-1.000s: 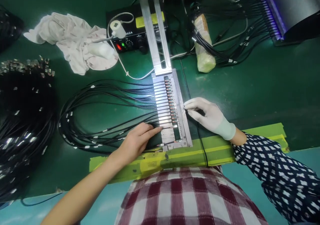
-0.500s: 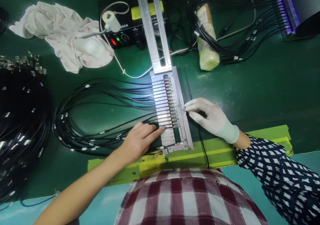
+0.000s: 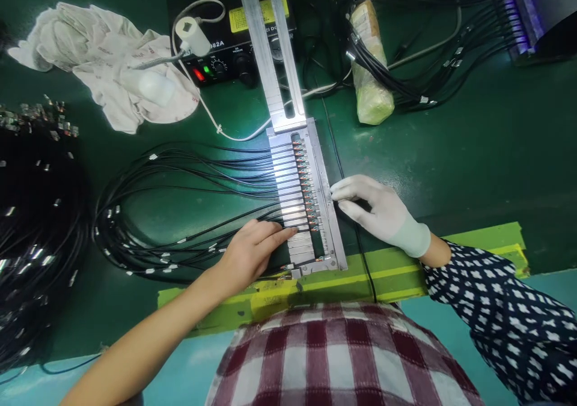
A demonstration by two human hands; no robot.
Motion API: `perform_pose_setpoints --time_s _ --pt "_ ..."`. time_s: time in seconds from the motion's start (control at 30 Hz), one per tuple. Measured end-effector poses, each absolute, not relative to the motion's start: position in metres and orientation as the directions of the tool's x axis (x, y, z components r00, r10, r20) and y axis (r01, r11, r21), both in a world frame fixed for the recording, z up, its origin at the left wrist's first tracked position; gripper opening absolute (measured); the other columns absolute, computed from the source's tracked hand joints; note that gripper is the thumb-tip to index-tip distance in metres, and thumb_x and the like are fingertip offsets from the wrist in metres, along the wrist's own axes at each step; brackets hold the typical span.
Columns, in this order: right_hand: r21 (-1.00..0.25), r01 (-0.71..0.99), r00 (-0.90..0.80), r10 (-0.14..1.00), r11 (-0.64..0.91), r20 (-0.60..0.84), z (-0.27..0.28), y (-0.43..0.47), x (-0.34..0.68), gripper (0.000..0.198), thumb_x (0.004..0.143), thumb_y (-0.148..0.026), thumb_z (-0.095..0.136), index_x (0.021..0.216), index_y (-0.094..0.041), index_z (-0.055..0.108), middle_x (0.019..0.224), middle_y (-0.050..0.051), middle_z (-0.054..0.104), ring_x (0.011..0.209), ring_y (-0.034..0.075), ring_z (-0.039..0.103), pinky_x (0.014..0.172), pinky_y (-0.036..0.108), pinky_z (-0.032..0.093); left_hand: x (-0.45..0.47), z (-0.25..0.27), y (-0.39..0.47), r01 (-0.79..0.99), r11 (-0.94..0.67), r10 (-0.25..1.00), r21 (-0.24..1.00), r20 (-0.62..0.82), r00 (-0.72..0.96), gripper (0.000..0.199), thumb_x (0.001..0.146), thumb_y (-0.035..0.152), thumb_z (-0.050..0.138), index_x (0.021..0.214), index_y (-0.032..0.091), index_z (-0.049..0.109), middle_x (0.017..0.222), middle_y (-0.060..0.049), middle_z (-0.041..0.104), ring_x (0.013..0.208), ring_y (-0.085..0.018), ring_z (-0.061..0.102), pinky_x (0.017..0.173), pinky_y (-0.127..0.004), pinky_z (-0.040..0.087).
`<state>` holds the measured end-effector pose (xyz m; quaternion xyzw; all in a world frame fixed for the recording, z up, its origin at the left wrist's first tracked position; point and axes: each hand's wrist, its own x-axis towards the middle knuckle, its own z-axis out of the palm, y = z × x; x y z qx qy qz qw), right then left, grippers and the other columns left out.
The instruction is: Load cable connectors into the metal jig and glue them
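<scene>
Green bench top (image 3: 433, 148), with yellow-green tape (image 3: 478, 244) along your edge of it. The metal fixture (image 3: 321, 172) sat in front of you, slightly tilted in view, brightly lit on its grooved plate. Black cables (image 3: 106, 238) looped out to the left and came back across that plate, tips lined up in a row along the slot. One more tip lay at the fixture's near end, a gap between it and the row.

Your left hand (image 3: 252, 247), bare, was low over the cables, index finger extended onto the plate at the row's near end. Other fingers were curled under; couldn't tell if they gripped a cable.

Your right hand (image 3: 381, 211), white-gloved, had its fingertips at the fixture's right edge, thumb apart from the index finger. Couldn't tell if anything was pinched there.

Beyond the fixture: slotted metal arm (image 3: 258, 39) reaching over a black control box (image 3: 232, 69), red and green lights on. White cloth (image 3: 103, 57) left of the box, wrapped package (image 3: 372, 87) to the right, cable pile (image 3: 40, 214) far left.
</scene>
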<state>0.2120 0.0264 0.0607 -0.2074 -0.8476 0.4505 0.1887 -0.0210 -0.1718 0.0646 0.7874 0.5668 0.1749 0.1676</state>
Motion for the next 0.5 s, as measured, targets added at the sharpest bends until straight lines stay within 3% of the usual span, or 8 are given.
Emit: perform_pose_setpoints --time_s 0.2,0.33,0.43,0.5 --pt "-0.844 0.176 -0.841 0.523 0.507 0.139 0.060 0.026 0.213 0.014 0.095 -0.018 0.058 0.101 -0.024 0.069 0.113 0.001 0.070 0.107 0.019 0.064 0.098 0.034 0.052 -0.009 0.060 -0.183 0.916 -0.295 0.949 0.271 0.193 0.249 0.037 0.098 0.010 0.043 0.133 0.012 0.056 0.102 -0.011 0.060 0.095 -0.021 0.051 0.081 -0.033 0.039" --pt "-0.844 0.161 -0.839 0.521 0.511 0.156 0.058 0.028 0.211 0.014 0.095 -0.018 0.058 0.102 -0.025 0.069 0.113 0.001 0.070 0.107 0.020 0.064 0.098 0.036 0.051 -0.004 0.056 -0.188 0.954 -0.244 0.959 0.176 0.192 0.210 0.039 0.098 0.011 0.044 0.134 0.016 0.056 0.090 -0.007 0.057 0.084 -0.020 0.046 0.077 -0.034 0.035" --pt "-0.835 0.150 -0.836 0.518 0.530 0.178 0.057 0.027 0.212 0.014 0.095 -0.018 0.058 0.102 -0.025 0.069 0.113 0.001 0.070 0.108 0.021 0.064 0.099 0.037 0.051 -0.004 0.058 -0.189 0.952 -0.250 0.962 0.179 0.156 0.224 0.041 0.098 0.010 0.040 0.136 0.016 0.053 0.086 -0.005 0.058 0.081 -0.019 0.047 0.075 -0.034 0.032" --pt "-0.826 0.154 -0.843 0.509 0.542 0.176 0.057 0.024 0.215 0.016 0.096 -0.018 0.058 0.105 -0.025 0.068 0.116 0.002 0.069 0.110 0.021 0.063 0.100 0.037 0.050 -0.004 0.064 -0.193 0.944 -0.209 0.976 0.256 0.118 0.184 0.038 0.098 0.010 0.042 0.135 0.016 0.052 0.090 -0.005 0.061 0.084 -0.019 0.050 0.078 -0.034 0.033"
